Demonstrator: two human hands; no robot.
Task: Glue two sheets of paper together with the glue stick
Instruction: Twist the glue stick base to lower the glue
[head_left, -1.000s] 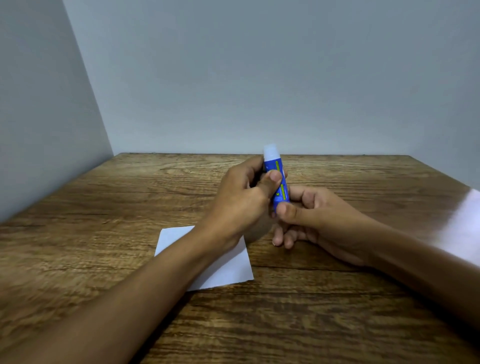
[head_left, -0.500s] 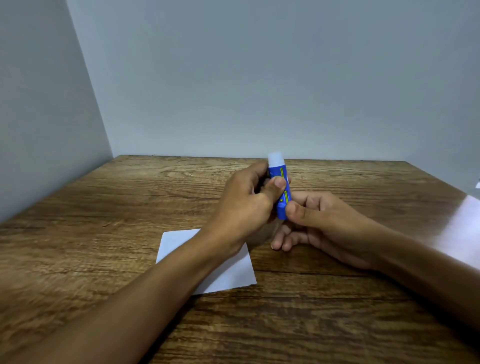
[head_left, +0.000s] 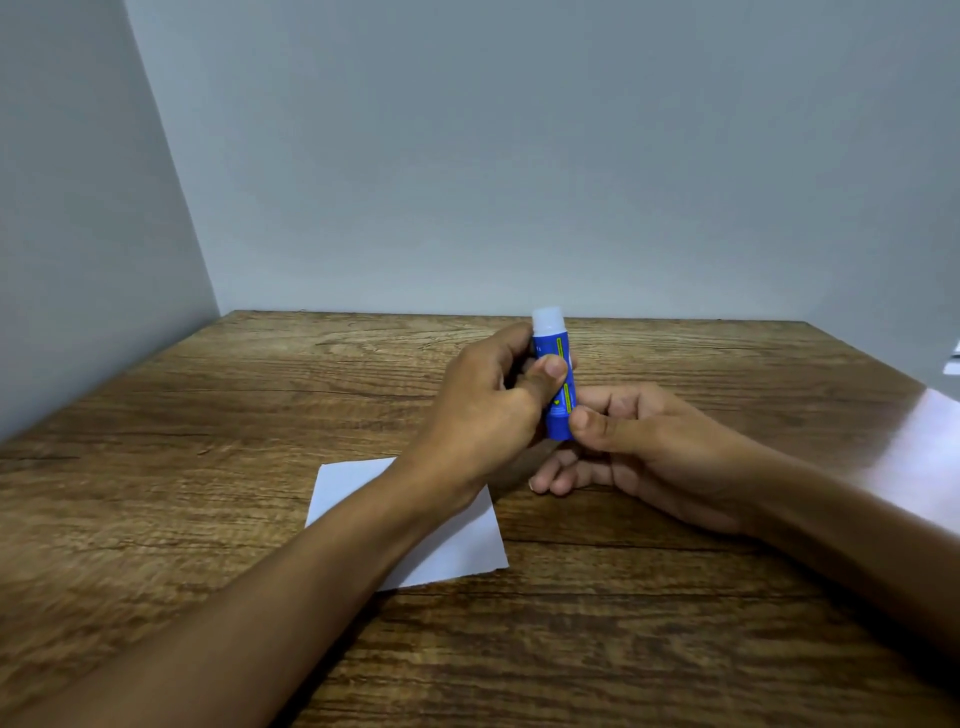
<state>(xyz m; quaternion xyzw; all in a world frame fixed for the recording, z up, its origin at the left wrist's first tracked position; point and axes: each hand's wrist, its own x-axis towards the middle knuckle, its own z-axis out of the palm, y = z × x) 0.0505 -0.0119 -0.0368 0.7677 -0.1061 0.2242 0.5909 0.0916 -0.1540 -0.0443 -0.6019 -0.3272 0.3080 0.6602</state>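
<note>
Fingers of the left hand (head_left: 483, 410) curl round the upper body of the glue stick (head_left: 557, 379), with the thumb (head_left: 550, 371) pressed across the blue label; the stick is thus grasped, not released. Right hand (head_left: 649, 447) pinches the lower end of the same stick between thumb and forefinger, its remaining fingers loosely bent beneath and their tips near the table (head_left: 208, 426). Glue stick stands nearly upright, tilted slightly, held above the wooden surface between the two hands; its pale translucent top (head_left: 548, 318) points upward and away from the viewer. Whether this pale end is a cap or exposed glue cannot be told. White paper (head_left: 457, 545) lies flat on the table just below and to the left of the hands, partly covered by the left forearm; only one sheet can be distinguished. Plain grey walls (head_left: 519, 156) enclose the table at the back and left.
</note>
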